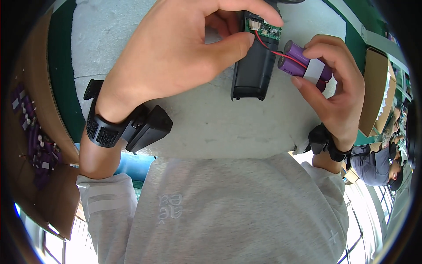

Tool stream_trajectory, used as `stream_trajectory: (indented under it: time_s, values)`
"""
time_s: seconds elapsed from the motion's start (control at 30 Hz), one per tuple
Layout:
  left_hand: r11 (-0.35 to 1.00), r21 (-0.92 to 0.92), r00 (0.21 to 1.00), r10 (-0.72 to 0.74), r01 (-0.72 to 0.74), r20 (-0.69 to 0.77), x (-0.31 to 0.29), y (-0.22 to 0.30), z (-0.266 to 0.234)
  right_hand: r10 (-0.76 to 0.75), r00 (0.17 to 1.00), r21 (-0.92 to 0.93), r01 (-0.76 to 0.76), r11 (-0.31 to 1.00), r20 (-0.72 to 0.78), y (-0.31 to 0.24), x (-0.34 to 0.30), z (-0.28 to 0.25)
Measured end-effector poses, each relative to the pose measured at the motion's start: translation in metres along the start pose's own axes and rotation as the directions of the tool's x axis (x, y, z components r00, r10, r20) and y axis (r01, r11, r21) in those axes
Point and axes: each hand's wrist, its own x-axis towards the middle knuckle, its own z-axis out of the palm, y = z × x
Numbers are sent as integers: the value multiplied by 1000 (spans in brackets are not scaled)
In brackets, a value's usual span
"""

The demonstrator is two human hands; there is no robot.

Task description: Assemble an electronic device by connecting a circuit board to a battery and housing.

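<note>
My left hand [176, 57] is closed around the upper part of a black plastic housing [251, 77], thumb on its left side and index finger reaching over to the right edge. Between them shows a green circuit board [273, 32] with a white connector [254, 25]. Red and black wires [266, 47] run from that connector to a purple battery pack [292, 66] with a white label. My right hand [345, 77] grips the pack between thumb and fingers, just right of the housing. Some left fingertips are hidden behind the hand and housing.
A pale mat [198, 127] covers the work surface. On the left, a cardboard box [61, 193] contains several purple battery packs [37, 141]. Another cardboard box [368, 92] stands at the right. Beyond it sits a person [371, 166]. Black straps with bulky modules circle both my wrists.
</note>
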Motion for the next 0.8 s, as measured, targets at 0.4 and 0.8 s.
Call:
stream_trajectory:
  time_s: [0.4, 0.8]
  values:
    - [958, -10, 956, -287, 287, -54, 4, 7, 10, -64, 995, -301, 39, 953, -76, -12, 4, 0]
    - [989, 18, 977, -143, 147, -158, -1, 1, 16, -133, 984, -451, 65, 890, -121, -22, -2, 5]
